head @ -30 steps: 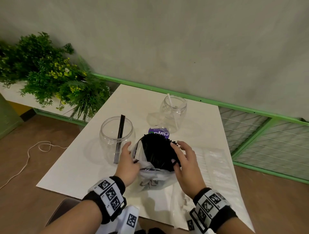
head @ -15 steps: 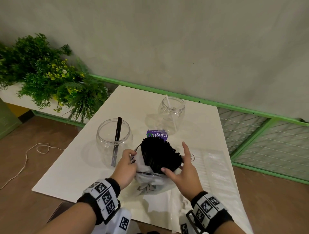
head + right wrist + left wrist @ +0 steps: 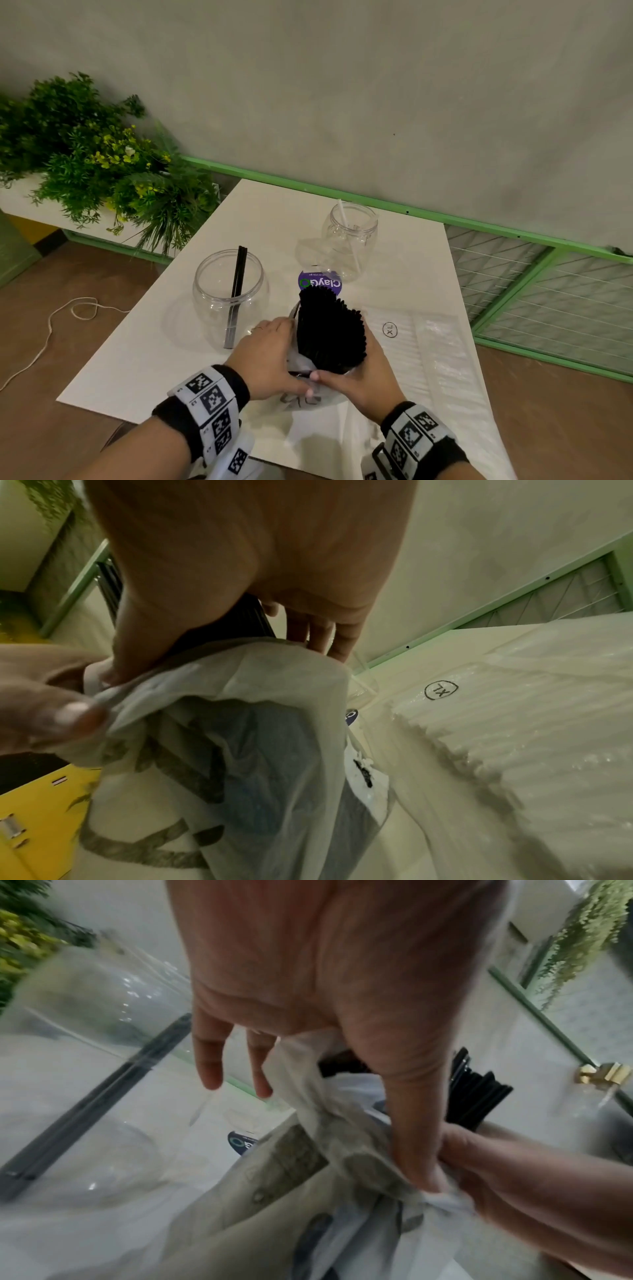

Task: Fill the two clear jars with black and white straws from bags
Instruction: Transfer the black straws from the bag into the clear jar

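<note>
A thick bundle of black straws (image 3: 329,329) stands upright out of its thin plastic bag (image 3: 301,397) at the table's near middle. My left hand (image 3: 270,353) pinches the bunched plastic (image 3: 342,1150) with its thumb on the bundle's left. My right hand (image 3: 356,377) wraps round the bundle from the right, its thumb (image 3: 137,642) on the plastic next to the left thumb (image 3: 51,718). The round clear jar (image 3: 227,291) at the left holds two black straws (image 3: 238,274). A smaller clear jar (image 3: 352,236) behind holds one white straw (image 3: 347,233).
A flat bag of white straws (image 3: 435,346) marked XL lies at the right of the white table (image 3: 144,359). A purple label (image 3: 320,282) lies behind the bundle. Plants (image 3: 102,164) stand at the left; a green rail (image 3: 479,226) runs behind.
Both hands slid down to the bundle's base and closed in. The right hand, spread beside the straws before, now wraps round them, and the thumbs meet on the bunched plastic.
</note>
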`<action>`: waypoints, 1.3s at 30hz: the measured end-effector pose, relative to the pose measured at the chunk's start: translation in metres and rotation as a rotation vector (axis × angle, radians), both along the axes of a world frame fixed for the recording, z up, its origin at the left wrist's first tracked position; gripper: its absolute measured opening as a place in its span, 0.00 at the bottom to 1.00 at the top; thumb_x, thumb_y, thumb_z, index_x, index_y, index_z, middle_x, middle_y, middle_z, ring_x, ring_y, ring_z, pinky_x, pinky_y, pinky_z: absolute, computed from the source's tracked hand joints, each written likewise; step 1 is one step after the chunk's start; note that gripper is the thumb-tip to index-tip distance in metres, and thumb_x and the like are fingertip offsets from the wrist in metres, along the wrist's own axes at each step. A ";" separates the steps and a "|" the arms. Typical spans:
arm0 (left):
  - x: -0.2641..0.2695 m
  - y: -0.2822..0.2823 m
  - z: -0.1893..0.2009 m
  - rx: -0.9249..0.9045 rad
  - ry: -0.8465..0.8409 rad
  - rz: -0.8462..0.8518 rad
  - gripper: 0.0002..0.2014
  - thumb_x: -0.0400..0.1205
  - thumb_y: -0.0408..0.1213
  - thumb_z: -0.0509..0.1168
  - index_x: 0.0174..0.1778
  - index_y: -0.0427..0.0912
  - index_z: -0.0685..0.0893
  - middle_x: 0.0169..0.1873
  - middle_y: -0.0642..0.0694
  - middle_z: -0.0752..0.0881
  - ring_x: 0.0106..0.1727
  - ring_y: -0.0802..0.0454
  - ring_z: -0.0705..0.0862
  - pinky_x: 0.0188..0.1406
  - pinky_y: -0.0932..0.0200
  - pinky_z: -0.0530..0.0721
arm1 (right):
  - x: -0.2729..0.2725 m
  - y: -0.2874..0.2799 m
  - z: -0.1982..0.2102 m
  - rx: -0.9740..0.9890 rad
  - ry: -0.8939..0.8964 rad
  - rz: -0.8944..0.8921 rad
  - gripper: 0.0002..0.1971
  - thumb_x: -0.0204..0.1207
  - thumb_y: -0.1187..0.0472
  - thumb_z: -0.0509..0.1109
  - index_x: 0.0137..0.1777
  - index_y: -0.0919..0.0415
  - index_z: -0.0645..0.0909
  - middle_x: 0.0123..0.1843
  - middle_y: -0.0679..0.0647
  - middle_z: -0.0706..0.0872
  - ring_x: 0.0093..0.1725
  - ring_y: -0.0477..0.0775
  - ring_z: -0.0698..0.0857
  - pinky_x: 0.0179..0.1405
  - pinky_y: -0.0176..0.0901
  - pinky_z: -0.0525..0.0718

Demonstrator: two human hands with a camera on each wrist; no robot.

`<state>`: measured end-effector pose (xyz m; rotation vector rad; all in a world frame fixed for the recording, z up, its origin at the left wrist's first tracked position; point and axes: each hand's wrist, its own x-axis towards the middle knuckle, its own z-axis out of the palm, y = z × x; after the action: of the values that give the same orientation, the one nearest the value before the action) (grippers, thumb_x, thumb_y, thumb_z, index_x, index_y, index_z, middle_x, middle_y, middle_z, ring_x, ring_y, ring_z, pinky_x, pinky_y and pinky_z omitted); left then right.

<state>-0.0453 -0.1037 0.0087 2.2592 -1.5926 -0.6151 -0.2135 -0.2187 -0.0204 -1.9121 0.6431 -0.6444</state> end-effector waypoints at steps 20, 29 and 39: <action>0.016 0.002 -0.007 0.092 -0.104 0.047 0.15 0.80 0.49 0.66 0.51 0.40 0.83 0.32 0.53 0.67 0.48 0.46 0.81 0.40 0.60 0.69 | 0.007 -0.030 0.009 0.022 0.281 0.207 0.45 0.53 0.55 0.89 0.68 0.39 0.68 0.68 0.44 0.75 0.68 0.30 0.74 0.70 0.34 0.74; 0.032 0.034 -0.013 -0.011 0.263 0.174 0.17 0.75 0.25 0.62 0.25 0.49 0.72 0.24 0.53 0.77 0.28 0.59 0.74 0.28 0.69 0.70 | 0.021 -0.012 -0.014 0.130 0.294 0.169 0.49 0.48 0.48 0.88 0.71 0.56 0.71 0.63 0.44 0.83 0.64 0.37 0.80 0.63 0.29 0.76; 0.109 0.145 -0.008 -0.020 0.562 0.411 0.07 0.73 0.30 0.65 0.29 0.40 0.85 0.29 0.49 0.86 0.32 0.58 0.80 0.36 0.62 0.81 | 0.124 0.063 0.012 0.077 0.430 0.449 0.35 0.56 0.52 0.88 0.66 0.52 0.81 0.57 0.42 0.87 0.59 0.37 0.83 0.59 0.28 0.78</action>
<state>0.0641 0.0415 0.0006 2.0531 -0.8369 -0.9907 -0.0896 -0.1556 -0.0086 -2.0446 0.4637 0.0778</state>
